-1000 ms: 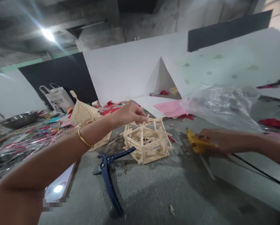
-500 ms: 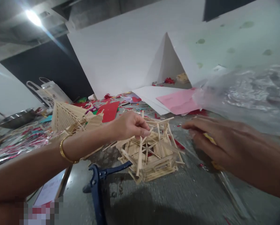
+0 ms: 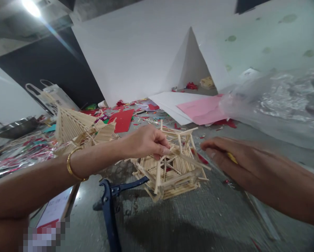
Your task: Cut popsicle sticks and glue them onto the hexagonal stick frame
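Beneath the pinched-together fingers [image 3: 163,149] of the left hand [image 3: 143,141] lies the hexagonal stick frame [image 3: 178,180].

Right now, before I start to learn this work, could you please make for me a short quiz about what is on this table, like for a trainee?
1. True or false: the left hand is at the stick frame.
2. Which colour is the metal-jawed hand tool lying beside the stick frame?
A) red
B) dark blue
C) white
3. Fill in the missing word: the gold bracelet is on the ____ arm.

Key: 1 true; 2 B; 3 left.
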The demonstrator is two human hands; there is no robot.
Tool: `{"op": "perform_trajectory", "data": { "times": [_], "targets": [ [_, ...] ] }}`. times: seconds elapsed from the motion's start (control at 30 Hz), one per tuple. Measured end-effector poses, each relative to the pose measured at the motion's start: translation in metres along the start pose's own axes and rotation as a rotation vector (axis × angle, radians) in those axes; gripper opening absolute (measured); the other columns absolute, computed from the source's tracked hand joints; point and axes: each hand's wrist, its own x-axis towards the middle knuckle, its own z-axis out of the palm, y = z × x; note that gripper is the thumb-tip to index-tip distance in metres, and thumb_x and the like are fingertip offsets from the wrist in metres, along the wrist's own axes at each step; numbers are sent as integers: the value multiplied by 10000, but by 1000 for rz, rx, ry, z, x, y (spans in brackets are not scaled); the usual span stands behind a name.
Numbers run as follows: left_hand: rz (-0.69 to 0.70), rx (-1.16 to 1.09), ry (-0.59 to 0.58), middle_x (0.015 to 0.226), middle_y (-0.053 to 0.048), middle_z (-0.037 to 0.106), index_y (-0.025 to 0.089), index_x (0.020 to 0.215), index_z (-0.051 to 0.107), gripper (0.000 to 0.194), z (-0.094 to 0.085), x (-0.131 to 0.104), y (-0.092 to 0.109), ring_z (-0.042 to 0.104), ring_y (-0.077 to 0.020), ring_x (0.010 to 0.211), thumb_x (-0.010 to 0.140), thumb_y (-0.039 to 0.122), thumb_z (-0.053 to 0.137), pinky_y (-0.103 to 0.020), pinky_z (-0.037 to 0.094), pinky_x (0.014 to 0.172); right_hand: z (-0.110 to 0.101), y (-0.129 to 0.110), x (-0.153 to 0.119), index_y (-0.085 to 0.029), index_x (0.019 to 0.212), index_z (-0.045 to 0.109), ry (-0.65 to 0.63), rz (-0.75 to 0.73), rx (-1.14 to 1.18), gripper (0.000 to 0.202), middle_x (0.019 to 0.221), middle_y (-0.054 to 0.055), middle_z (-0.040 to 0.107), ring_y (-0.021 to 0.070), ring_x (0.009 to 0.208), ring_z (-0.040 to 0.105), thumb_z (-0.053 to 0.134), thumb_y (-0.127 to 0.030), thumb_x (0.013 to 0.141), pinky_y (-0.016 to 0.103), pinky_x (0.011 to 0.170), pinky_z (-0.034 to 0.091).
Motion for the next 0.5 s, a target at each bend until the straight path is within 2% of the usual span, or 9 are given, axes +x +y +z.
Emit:
{"op": "perform_trajectory", "data": {
  "times": [0.13, 0.37, 0.5],
  "targets": [
    [-7, -28, -10, 481, -20, 621, 164, 607, 703, 77, 1, 1, -1, 569, -109, 449, 665, 189, 658, -188, 404, 483, -1, -2, 2, -259, 868, 598, -125, -24, 42, 321, 854, 37, 693, 215, 679, 646, 310, -387, 933, 347, 528, 475],
    [97, 89, -50, 416, -6, 583, 159, 548, 697, 130, 2, 5, 1, 503, -84, 388, 646, 114, 625, -168, 316, 411, 1, -5, 3, -278, 951, 594, -176, 14, 55, 271, 926, 19, 694, 220, 777, 657, 355, -403, 920, 333, 584, 498],
    [142, 149, 3, 384, -7, 554, 156, 495, 685, 144, 6, 9, 5, 449, -80, 357, 589, 50, 655, -191, 259, 390, -1, -9, 4, -256, 986, 589, -204, 44, 54, 271, 960, 26, 689, 213, 826, 650, 364, -392, 922, 345, 672, 506]
  ]
}}
